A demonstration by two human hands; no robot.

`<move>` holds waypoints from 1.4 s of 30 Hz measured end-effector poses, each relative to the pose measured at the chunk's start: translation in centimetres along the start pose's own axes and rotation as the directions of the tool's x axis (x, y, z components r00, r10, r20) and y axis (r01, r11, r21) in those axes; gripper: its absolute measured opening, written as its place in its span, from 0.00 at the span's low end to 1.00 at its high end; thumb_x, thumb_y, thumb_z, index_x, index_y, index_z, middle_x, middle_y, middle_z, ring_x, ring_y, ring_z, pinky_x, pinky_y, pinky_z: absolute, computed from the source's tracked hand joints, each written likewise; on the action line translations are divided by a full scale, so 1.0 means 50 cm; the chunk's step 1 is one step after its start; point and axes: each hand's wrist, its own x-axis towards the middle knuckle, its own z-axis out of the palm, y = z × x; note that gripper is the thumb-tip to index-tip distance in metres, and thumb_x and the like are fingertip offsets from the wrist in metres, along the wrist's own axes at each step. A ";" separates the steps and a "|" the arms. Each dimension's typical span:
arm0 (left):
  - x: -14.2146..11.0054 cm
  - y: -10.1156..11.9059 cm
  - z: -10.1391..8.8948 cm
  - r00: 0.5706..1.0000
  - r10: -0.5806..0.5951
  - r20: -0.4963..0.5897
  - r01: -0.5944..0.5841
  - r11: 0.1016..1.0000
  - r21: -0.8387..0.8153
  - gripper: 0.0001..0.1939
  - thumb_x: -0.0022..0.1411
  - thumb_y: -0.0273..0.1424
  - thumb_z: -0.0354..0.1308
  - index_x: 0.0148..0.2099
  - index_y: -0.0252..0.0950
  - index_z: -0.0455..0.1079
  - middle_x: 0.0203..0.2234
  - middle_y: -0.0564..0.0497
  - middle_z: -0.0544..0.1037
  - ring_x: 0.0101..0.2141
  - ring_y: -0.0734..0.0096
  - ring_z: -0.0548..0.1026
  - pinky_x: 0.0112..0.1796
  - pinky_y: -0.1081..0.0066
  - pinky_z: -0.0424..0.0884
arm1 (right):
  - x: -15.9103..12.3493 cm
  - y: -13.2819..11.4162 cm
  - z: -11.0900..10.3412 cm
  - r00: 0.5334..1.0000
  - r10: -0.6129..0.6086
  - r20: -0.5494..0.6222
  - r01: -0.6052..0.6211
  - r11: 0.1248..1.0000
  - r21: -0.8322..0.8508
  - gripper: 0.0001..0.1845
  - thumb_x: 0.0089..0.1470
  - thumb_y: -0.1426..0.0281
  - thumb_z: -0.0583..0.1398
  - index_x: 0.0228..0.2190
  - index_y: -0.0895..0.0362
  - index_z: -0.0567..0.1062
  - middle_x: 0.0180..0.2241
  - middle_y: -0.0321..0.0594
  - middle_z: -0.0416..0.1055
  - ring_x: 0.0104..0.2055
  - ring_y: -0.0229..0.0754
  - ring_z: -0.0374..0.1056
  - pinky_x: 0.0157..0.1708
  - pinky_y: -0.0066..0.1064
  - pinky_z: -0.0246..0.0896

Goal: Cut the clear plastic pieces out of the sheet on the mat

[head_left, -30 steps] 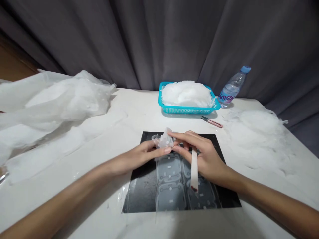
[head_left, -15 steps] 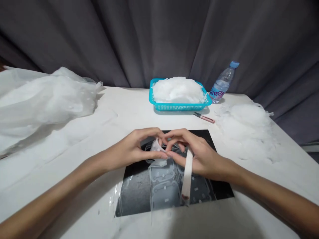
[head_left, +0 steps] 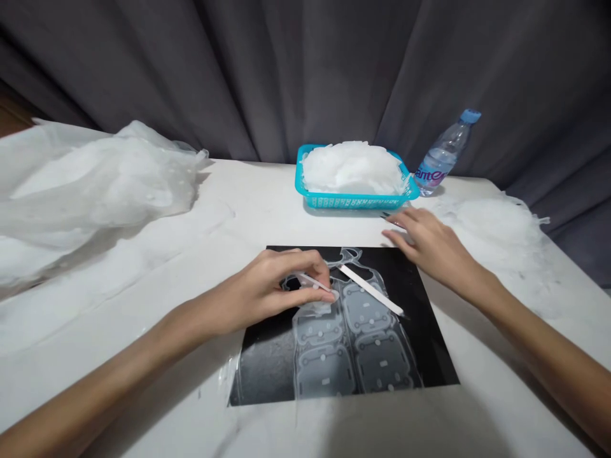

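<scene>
My left hand [head_left: 296, 280] pinches a small, thin, translucent white piece [head_left: 319, 308] between thumb and fingers, above a black sheet [head_left: 267, 375] with pale printed shapes. A flat white stick [head_left: 371, 290] with a dark tip lies slantwise on the sheet. My right hand [head_left: 424, 242] reaches beyond the sheet's far right corner, its thumb and fingers apart. It covers most of a pair of thread snips; only their dark tips [head_left: 384, 215] show past the fingers. Clear film pieces also lie on the sheet.
A blue plastic basket [head_left: 353, 202] heaped with white translucent pieces [head_left: 353, 168] stands at the back. Beside it is a water bottle [head_left: 443, 156]. More white pieces [head_left: 501, 235] are spread at the right, and a big translucent bag [head_left: 119, 172] lies at the left. A grey curtain [head_left: 286, 70] hangs behind.
My right hand has left my left hand and moved to the right and away, over the snips. The white stick it held now lies on the sheet. My left hand keeps its piece.
</scene>
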 end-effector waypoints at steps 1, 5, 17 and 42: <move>0.000 0.002 0.000 1.000 -0.006 -0.001 0.006 1.000 0.000 0.08 0.70 0.38 0.65 0.42 0.39 0.78 0.35 0.50 0.85 0.34 0.70 0.81 0.33 0.75 0.71 | 0.007 0.019 0.013 0.998 0.029 -0.047 -0.035 0.991 -0.131 0.15 0.71 0.64 0.55 0.47 0.60 0.77 0.47 0.57 0.77 0.49 0.58 0.70 0.42 0.42 0.63; -0.001 0.012 0.005 1.000 -0.003 -0.030 0.004 1.000 0.015 0.10 0.70 0.40 0.64 0.42 0.39 0.77 0.34 0.51 0.85 0.32 0.70 0.80 0.32 0.75 0.70 | 0.018 0.081 0.060 0.995 0.080 -0.066 -0.098 0.932 -0.349 0.15 0.68 0.65 0.56 0.45 0.62 0.78 0.43 0.57 0.76 0.46 0.59 0.68 0.39 0.40 0.61; -0.010 0.011 0.016 0.997 0.059 -0.051 -0.056 0.997 0.052 0.07 0.71 0.37 0.63 0.44 0.41 0.78 0.37 0.52 0.84 0.37 0.68 0.81 0.38 0.74 0.72 | -0.003 0.023 0.059 0.990 0.047 -0.137 -0.068 0.986 -0.151 0.18 0.72 0.71 0.47 0.42 0.62 0.76 0.41 0.54 0.75 0.39 0.52 0.71 0.39 0.39 0.61; -0.023 -0.019 0.013 0.976 0.197 0.093 -0.217 0.913 0.345 0.07 0.76 0.29 0.54 0.52 0.42 0.72 0.41 0.49 0.79 0.42 0.65 0.74 0.43 0.70 0.66 | -0.090 -0.112 0.061 0.985 -0.108 0.135 -0.064 0.500 0.864 0.14 0.67 0.66 0.64 0.52 0.51 0.83 0.35 0.39 0.80 0.37 0.39 0.73 0.40 0.32 0.70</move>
